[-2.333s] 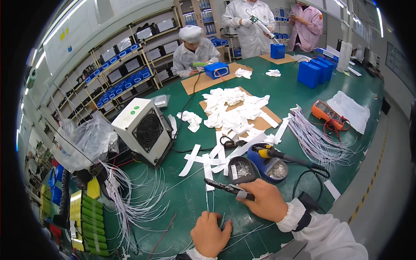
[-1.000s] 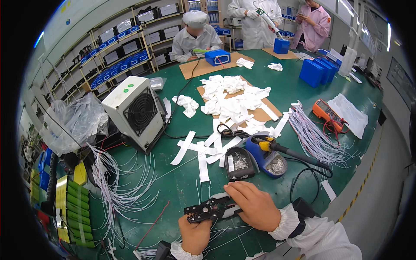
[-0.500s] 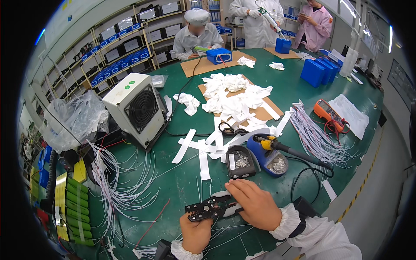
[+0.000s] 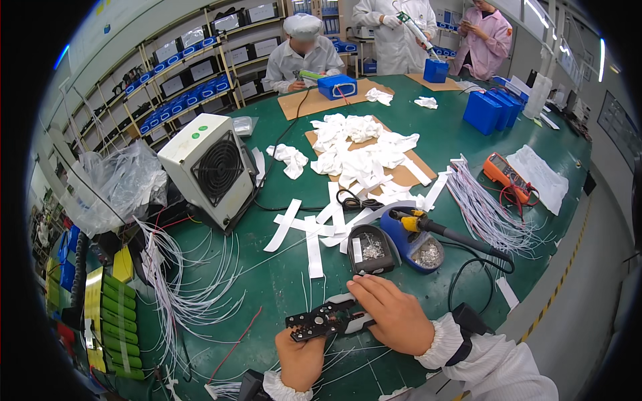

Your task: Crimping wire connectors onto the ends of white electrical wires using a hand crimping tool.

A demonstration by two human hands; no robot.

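Item: black flat metal wire-stripper tool with pale handles, at 6 o'clock on the green tabletop | Right hand: closed over the handles | Left hand: pinching the head end (fingertips hidden) | At 12 o'clock: blue soldering-iron stand, near.

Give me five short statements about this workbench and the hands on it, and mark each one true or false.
1. The right hand grips the handles of the wire stripper. True.
2. The left hand rests flat on the table, away from the tool. False: it touches the stripper's head.
3. The soldering iron sits in its blue stand. True.
4. The white fan unit lies to the person's right. False: it stands to the left.
5. The orange multimeter lies on the green table. True.
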